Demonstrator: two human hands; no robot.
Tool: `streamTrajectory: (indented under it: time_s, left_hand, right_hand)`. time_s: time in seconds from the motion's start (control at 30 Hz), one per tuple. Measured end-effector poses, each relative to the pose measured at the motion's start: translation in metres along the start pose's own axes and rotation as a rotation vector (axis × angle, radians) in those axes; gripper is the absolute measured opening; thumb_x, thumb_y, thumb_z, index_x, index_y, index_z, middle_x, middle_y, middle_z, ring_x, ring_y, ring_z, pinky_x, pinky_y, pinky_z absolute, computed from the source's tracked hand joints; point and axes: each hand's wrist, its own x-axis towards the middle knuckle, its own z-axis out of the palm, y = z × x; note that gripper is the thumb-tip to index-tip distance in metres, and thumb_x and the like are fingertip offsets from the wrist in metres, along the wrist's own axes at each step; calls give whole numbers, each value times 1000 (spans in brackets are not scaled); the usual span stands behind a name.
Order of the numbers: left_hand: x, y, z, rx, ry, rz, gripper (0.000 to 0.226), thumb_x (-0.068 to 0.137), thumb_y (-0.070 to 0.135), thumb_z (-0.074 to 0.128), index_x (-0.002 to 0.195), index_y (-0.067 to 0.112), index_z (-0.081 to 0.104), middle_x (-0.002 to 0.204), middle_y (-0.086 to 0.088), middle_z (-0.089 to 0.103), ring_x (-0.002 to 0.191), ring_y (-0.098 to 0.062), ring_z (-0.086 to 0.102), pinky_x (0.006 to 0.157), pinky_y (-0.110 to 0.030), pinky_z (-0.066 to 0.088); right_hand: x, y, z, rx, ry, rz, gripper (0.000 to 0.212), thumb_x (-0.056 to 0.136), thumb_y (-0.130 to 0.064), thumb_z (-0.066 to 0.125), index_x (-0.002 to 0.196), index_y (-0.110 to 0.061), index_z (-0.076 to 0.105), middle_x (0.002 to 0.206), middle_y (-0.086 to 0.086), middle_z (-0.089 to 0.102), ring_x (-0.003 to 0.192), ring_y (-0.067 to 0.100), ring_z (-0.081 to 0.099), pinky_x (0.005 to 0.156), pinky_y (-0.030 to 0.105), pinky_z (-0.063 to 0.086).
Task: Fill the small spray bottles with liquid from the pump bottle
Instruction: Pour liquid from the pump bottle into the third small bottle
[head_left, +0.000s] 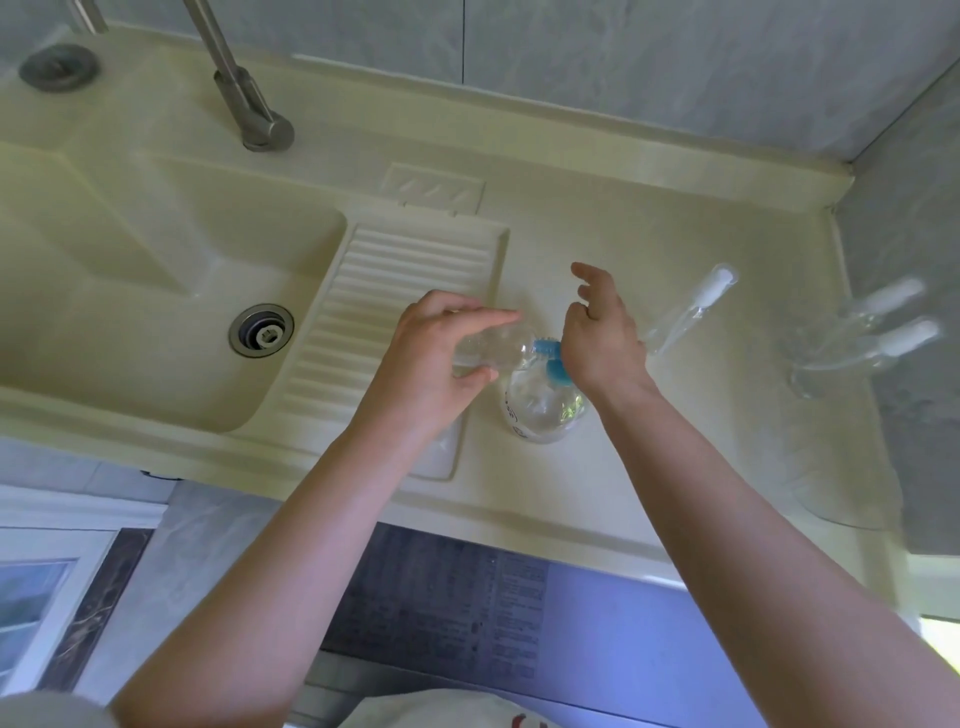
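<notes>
My left hand (431, 358) grips a small clear spray bottle (498, 345) without its cap. The bottle lies almost level, and its open mouth points at the blue pump head (548, 349). That pump head tops a clear round pump bottle (543, 410) standing on the cream counter (675, 457). Over the pump head is my right hand (602, 338), with its heel resting on the blue top and its fingers loosely spread and lifted. A loose white spray cap with its dip tube (696, 306) lies on the counter just right of my right hand.
Two more small spray bottles with white caps (862, 332) stand blurred near the right wall. A ribbed washboard slope (384, 291) leads left into the sink basin (130, 270) with its drain (261, 330). A metal faucet (244, 88) rises behind it.
</notes>
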Motion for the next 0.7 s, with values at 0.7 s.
streamTrajectory:
  time_s: [0.7]
  left_hand:
    - [-1,2,-4,-2,1,24,61,72,10,83,123,37,66,120,1,56,117,-15,54,108,-30,40]
  right_hand:
    - [5,-1,-7,64,-80,-42,50,97,-17,31,143,-37,37,142,2,46,128,23,45,112,48,33]
